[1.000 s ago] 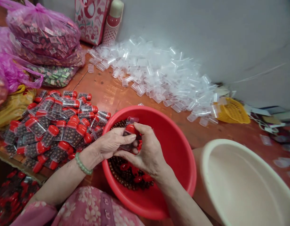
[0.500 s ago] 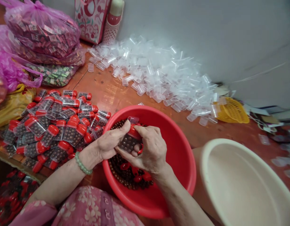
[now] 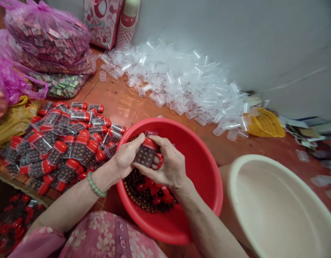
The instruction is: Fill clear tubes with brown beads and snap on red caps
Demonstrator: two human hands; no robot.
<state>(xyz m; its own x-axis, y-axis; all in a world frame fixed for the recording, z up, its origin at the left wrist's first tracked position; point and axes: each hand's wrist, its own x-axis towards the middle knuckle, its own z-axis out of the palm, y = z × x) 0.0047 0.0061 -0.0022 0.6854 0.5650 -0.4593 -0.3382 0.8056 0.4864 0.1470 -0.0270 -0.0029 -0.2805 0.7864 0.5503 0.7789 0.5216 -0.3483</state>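
Note:
Over a red basin (image 3: 205, 168) of brown beads (image 3: 138, 195) and loose red caps (image 3: 157, 190), both my hands hold one small clear container (image 3: 144, 154) filled with beads. My left hand (image 3: 126, 156), with a green bead bracelet on its wrist, grips the container's body. My right hand (image 3: 169, 165) is closed round its red cap end, thumb on top. An empty clear container (image 3: 150, 133) lies on the beads just behind my fingers.
A pile of filled, red-capped containers (image 3: 63, 143) lies left of the basin. A heap of empty clear containers (image 3: 178, 82) spreads along the wall. A cream basin (image 3: 275, 204) stands at the right, a yellow basket (image 3: 264, 123) behind it. Pink plastic bags (image 3: 44, 39) fill the far left.
My hands have turned the filled container so its bead-filled side shows, and my right hand has closed further over the red cap. Both hands shifted slightly up and left.

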